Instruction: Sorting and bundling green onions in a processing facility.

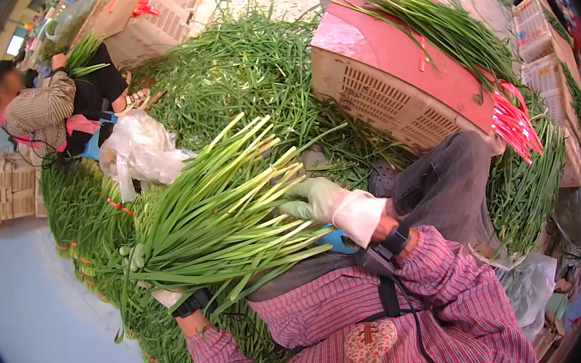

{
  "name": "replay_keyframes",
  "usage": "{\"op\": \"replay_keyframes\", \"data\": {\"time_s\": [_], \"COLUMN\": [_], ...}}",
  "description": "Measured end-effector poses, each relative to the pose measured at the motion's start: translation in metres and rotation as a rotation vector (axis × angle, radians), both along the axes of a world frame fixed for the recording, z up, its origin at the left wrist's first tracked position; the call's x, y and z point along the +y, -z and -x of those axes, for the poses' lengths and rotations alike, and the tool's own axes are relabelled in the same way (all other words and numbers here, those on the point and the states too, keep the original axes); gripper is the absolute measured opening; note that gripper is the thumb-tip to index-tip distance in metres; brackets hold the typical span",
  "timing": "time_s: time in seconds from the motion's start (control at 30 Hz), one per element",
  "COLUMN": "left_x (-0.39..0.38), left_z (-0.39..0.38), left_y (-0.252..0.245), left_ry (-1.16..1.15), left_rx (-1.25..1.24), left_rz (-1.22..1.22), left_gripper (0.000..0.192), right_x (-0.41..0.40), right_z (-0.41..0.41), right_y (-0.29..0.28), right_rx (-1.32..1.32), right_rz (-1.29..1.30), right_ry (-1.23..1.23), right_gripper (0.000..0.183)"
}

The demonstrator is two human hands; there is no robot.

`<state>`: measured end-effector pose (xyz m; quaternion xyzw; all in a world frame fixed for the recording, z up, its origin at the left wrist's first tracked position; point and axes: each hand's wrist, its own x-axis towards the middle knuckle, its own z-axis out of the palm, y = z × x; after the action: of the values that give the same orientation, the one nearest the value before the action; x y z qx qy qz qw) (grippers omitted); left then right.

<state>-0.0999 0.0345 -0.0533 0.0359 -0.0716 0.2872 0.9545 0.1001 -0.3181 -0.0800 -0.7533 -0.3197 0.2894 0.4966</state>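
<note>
My left hand (133,257), in a pale glove, is closed round the leafy end of a large bunch of long green stalks (208,212), probably garlic chives. The stalks fan out over my lap, their pale ends towards the right. At those pale ends is my right hand (314,198), also gloved, its fingers partly bent against the stalks; whether it grips any cannot be told. A smaller bundle of the same greens (439,24) lies across a red board (354,29) on a plastic crate (377,96). Red ties (514,118) hang at the board's near right corner.
Loose green leaves (235,75) are heaped on the floor ahead. Tied bundles (85,221) line my left side beside a clear plastic bag (138,145). A seated co-worker (41,113) holds greens at the upper left. More greens (529,181) and crates (541,72) stand at the right.
</note>
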Motion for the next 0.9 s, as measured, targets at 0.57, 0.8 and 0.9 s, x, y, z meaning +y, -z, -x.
{"op": "replay_keyframes", "data": {"time_s": [0.57, 0.8, 0.9], "left_x": [-0.012, -0.034, -0.007], "left_z": [0.001, -0.017, 0.000], "left_y": [-0.008, -0.023, 0.002], "left_ry": [-0.158, -0.098, -0.084], "left_rx": [0.176, 0.120, 0.162], "left_rz": [0.007, 0.039, -0.002], "left_gripper": [0.020, 0.018, 0.018], "right_x": [-0.062, -0.084, -0.048], "right_z": [-0.079, -0.085, -0.072], "right_y": [0.092, 0.042, -0.005], "right_rx": [0.733, -0.348, -0.417], "right_rz": [-0.148, 0.810, -0.043], "right_ry": [0.645, 0.461, 0.396], "right_gripper": [0.026, 0.041, 0.049]}}
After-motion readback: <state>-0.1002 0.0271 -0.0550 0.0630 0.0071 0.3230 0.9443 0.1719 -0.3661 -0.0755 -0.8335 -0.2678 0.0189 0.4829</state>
